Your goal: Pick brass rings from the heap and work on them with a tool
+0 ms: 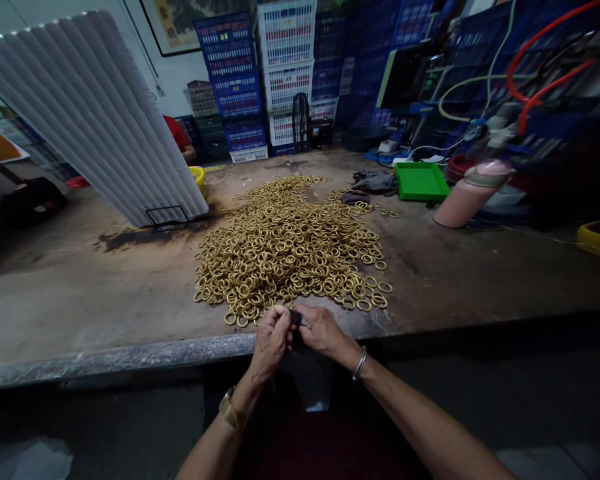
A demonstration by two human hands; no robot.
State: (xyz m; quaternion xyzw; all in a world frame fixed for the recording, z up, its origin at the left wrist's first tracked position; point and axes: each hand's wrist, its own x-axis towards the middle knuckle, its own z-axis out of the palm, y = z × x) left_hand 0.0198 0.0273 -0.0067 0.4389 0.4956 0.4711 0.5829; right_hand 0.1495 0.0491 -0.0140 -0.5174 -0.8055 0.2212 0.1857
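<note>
A big heap of brass rings (287,250) covers the middle of the worn workbench (80,300). At the bench's near edge my left hand (270,340) and my right hand (320,330) meet, fingers pinched together on a small dark object (296,319) between them. I cannot make out what the dark object is. A thin clear bag (310,383) seems to hang below the hands. The left wrist carries a gold watch, the right a silver bangle. The nearest rings lie just beyond my fingertips.
A white corrugated panel (95,113) leans on the bench at left, a person in red (177,133) behind it. A green tray (420,181), a grey cloth (373,181) and a pink cylinder (470,193) lie at right. Stacked crates (285,73) fill the back.
</note>
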